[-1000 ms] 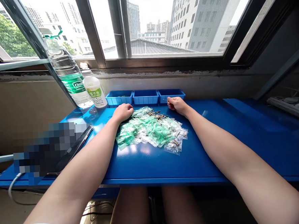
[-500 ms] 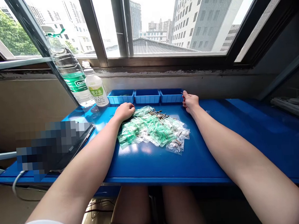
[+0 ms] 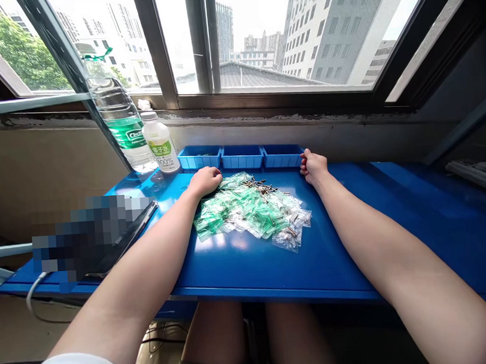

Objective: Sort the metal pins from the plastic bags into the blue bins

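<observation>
A heap of small clear and green plastic bags point(image 3: 248, 206) lies on the blue table point(image 3: 248, 264), with dark and brassy screw-like pieces point(image 3: 262, 187) on its back part. My left hand point(image 3: 206, 181) rests at the heap's left back edge, fingers curled; what they hold, if anything, is hidden. At the right end of the row of blue bins, my right hand point(image 3: 313, 165) is closed beside the right bin point(image 3: 282, 156), its fingertips pinched near the rim; anything between them is too small to name. The middle bin point(image 3: 242, 157) and left bin point(image 3: 200, 157) stand alongside.
A large water bottle point(image 3: 121, 118) and a smaller white bottle point(image 3: 160, 146) stand at the back left. A dark, partly blurred device point(image 3: 123, 239) with a cable lies at the left. Behind the bins are a wall and window; a white object point(image 3: 477, 173) is at the far right.
The view has shifted slightly, so everything appears a little farther right. Both hands keep about the same places, and the small thin tip seen at my right fingertips no longer shows.
</observation>
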### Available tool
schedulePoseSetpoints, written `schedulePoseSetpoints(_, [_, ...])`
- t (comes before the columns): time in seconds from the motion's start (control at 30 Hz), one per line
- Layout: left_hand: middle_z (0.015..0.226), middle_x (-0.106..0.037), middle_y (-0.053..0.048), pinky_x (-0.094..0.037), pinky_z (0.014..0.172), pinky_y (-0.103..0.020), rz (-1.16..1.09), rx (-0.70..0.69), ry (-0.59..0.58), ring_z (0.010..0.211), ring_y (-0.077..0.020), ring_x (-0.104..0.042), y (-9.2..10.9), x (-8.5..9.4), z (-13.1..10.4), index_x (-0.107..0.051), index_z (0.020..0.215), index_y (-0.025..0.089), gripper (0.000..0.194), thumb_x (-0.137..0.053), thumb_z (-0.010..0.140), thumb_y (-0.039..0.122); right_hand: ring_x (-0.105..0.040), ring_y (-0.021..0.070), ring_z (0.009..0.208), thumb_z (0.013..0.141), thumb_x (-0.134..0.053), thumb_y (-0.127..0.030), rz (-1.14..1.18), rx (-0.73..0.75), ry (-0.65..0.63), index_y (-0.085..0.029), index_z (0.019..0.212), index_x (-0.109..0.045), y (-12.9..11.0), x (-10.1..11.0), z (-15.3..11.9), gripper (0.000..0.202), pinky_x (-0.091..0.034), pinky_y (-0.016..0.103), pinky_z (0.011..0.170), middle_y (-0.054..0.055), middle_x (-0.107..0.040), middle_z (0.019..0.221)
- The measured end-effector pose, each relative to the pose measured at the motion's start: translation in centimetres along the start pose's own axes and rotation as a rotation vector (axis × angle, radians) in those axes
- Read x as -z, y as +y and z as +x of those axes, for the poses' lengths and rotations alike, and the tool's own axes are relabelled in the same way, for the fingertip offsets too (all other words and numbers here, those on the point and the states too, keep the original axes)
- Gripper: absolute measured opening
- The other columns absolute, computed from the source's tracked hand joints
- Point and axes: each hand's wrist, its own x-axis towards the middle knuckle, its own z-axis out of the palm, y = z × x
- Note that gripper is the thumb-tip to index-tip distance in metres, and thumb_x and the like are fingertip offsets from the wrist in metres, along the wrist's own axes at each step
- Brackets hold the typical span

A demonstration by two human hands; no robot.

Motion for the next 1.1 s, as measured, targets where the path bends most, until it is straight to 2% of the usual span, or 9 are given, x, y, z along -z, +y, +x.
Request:
schedulePoseSetpoints(0.13, [0.105, -0.069, -0.007, -0.049, 0.082, -0.032, -0.002, 0.009, -0.002, 0.097, -0.0256, -0.062, 0.1, 0.1, 0.0, -0.072, 0.096, 0.02, 0.037, -0.044, 0.077, 0.034, -0.034, 0.0048, 0.034, 0.086, -0.053, -0.027, -0.065, 0.024, -0.02, -0.017, 0.065, -0.051, 0.3, 0.0, 0.1, 0.024, -0.02, 0.018, 0.032, -0.007, -0.041, 0.047])
schedulePoseSetpoints(0.23, [0.106, -0.069, -0.008, -0.049, 0.082, -0.031, -0.002, 0.014, -0.003, 0.097, -0.0251, -0.062, 0.1, 0.1, 0.0, -0.072, 0.097, 0.02, 0.037, -0.044, 0.077, 0.035, -0.038, 0.0071, 0.04, 0.076, -0.062, -0.026, -0.286, 0.205, -0.073, -0.017, 0.062, -0.057, 1.2, -0.3, 0.2, 0.017, -0.028, 0.02, 0.037, -0.004, -0.047, 0.048])
schedulePoseSetpoints(0.3, [0.106, -0.069, -0.008, -0.049, 0.082, -0.031, 0.002, 0.014, -0.002, 0.096, -0.0248, -0.062, 0.1, 0.1, 0.0, -0.072, 0.097, 0.021, 0.037, -0.044, 0.076, 0.035, -0.047, 0.0098, 0.049, 0.068, -0.067, -0.025, -0.458, 0.387, -0.189, -0.016, 0.063, -0.064, 1.6, -0.5, -0.1, 0.011, -0.038, 0.023, 0.047, -0.001, -0.056, 0.054])
schedulePoseSetpoints(0.37, [0.105, -0.069, -0.008, -0.049, 0.083, -0.031, 0.005, 0.01, -0.002, 0.096, -0.0247, -0.062, 0.1, 0.1, 0.0, -0.072, 0.096, 0.021, 0.037, -0.044, 0.076, 0.035, -0.054, 0.0133, 0.059, 0.063, -0.069, -0.025, -0.586, 0.509, -0.375, -0.015, 0.068, -0.069, 1.9, -0.8, -0.7, 0.011, -0.044, 0.025, 0.058, 0.001, -0.064, 0.064])
schedulePoseSetpoints(0.47, [0.103, -0.07, -0.007, -0.049, 0.082, -0.03, 0.007, 0.009, -0.012, 0.095, -0.0245, -0.063, 0.2, 0.2, 0.0, -0.072, 0.096, 0.021, 0.036, -0.044, 0.076, 0.034, -0.056, 0.0153, 0.062, 0.062, -0.068, -0.027, -0.692, 0.561, -0.59, -0.014, 0.077, -0.074, 1.7, -1.4, -1.9, 0.02, -0.045, 0.027, 0.061, 0.003, -0.067, 0.067])
schedulePoseSetpoints(0.6, [0.104, -0.07, -0.007, -0.049, 0.083, -0.03, 0.014, 0.015, -0.019, 0.095, -0.0246, -0.063, 0.3, 0.3, 0.0, -0.072, 0.097, 0.021, 0.037, -0.044, 0.076, 0.034, -0.058, 0.0165, 0.065, 0.066, -0.067, -0.029, -0.816, 0.633, -0.744, -0.016, 0.084, -0.077, 1.4, -2.6, -3.2, 0.025, -0.045, 0.027, 0.061, 0.005, -0.069, 0.073])
schedulePoseSetpoints(0.7, [0.104, -0.07, -0.007, -0.05, 0.083, -0.031, 0.016, 0.015, -0.02, 0.096, -0.0247, -0.063, 0.3, 0.3, 0.0, -0.072, 0.097, 0.021, 0.037, -0.044, 0.077, 0.034, -0.061, 0.0176, 0.072, 0.068, -0.066, -0.029, -0.919, 0.672, -0.819, -0.018, 0.08, -0.078, 1.3, -3.2, -3.6, 0.02, -0.046, 0.027, 0.066, 0.006, -0.07, 0.081])
schedulePoseSetpoints(0.9, [0.105, -0.07, -0.007, -0.049, 0.082, -0.03, 0.014, 0.01, -0.024, 0.095, -0.0246, -0.063, 0.2, 0.3, 0.0, -0.072, 0.098, 0.021, 0.037, -0.043, 0.078, 0.034, -0.058, 0.0157, 0.068, 0.073, -0.064, -0.028, -0.93, 0.579, -0.809, -0.018, 0.072, -0.071, 1.5, -3.1, -3.3, 0.012, -0.042, 0.025, 0.064, 0.003, -0.069, 0.075])
schedulePoseSetpoints(1.1, [0.106, -0.07, -0.008, -0.049, 0.083, -0.03, 0.013, 0.008, -0.009, 0.096, -0.0245, -0.063, 0.1, 0.2, 0.0, -0.072, 0.097, 0.022, 0.036, -0.044, 0.078, 0.035, -0.044, 0.009, 0.051, 0.079, -0.061, -0.028, -0.589, 0.434, -0.564, -0.019, 0.063, -0.053, 2.0, -2.8, -2.3, 0.02, -0.036, 0.02, 0.051, -0.004, -0.052, 0.055])
